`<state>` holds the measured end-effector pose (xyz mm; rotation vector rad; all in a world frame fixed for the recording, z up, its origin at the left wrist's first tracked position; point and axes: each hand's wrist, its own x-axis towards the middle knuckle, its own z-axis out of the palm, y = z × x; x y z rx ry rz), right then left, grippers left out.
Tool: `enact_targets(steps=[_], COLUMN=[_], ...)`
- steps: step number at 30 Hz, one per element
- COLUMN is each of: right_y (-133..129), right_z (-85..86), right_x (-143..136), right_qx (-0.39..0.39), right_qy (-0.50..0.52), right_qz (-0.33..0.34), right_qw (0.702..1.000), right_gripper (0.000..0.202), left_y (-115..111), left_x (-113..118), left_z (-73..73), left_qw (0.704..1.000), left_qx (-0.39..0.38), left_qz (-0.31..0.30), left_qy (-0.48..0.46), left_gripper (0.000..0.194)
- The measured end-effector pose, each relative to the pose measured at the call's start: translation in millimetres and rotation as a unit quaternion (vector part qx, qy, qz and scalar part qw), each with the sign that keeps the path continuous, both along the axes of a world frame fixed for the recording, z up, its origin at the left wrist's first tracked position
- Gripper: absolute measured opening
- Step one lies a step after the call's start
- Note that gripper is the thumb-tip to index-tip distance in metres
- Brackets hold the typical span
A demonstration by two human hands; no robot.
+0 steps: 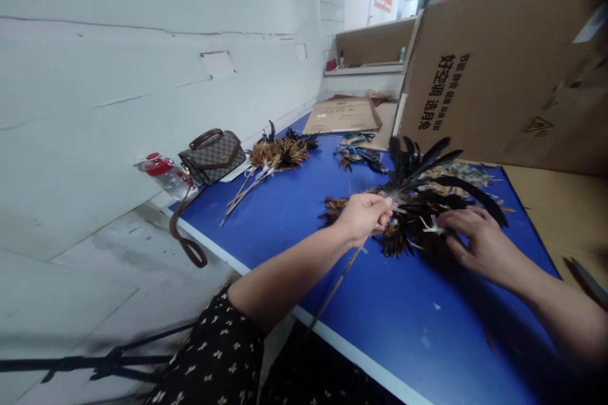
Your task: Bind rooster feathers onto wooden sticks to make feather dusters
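Note:
My left hand (361,218) is closed around the top of a thin stick (338,283). Black feathers (420,168) fan out above its fingers, and the stick slants down past the table edge. To the right, my right hand (479,242) pinches a small bunch of feathers by the base; their pale quill ends (431,226) point toward my left hand, a short gap away. Brown and black loose feathers (398,242) lie on the blue table beneath and between both hands. The fingertips of my right hand are partly blurred.
Feathered sticks (280,153) lie at the table's far left, near a brown handbag (213,158) and a red-capped bottle (164,174). Dark bluish feathers (361,155) sit farther back. A large cardboard box (503,76) stands behind. Scissors-like dark blades (586,281) lie at the right.

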<state>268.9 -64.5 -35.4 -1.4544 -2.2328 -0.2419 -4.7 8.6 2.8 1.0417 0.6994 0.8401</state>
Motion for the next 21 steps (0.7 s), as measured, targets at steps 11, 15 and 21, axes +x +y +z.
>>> enact_targets(steps=[11, 15, 21], right_y=[-32.5, -33.8, -34.3], right_z=[3.3, -2.3, -6.3], right_x=[-8.3, -14.4, -19.6], right_qx=[0.027, 0.025, 0.035], right_qy=[0.124, 0.125, 0.136], right_qz=[0.026, 0.027, 0.046], right_qw=[0.992, 0.991, 0.989], right_gripper=[0.021, 0.019, 0.011], left_y=[-6.4, -12.5, -16.0], left_x=[63.0, 55.6, 43.6], left_z=[-32.8, -46.9, -51.5], left_qw=[0.994, 0.992, 0.98], left_qx=[-0.031, -0.056, -0.093], left_qz=[-0.077, -0.106, -0.174], left_qy=[0.068, 0.042, 0.014], left_gripper=[0.036, 0.036, 0.03])
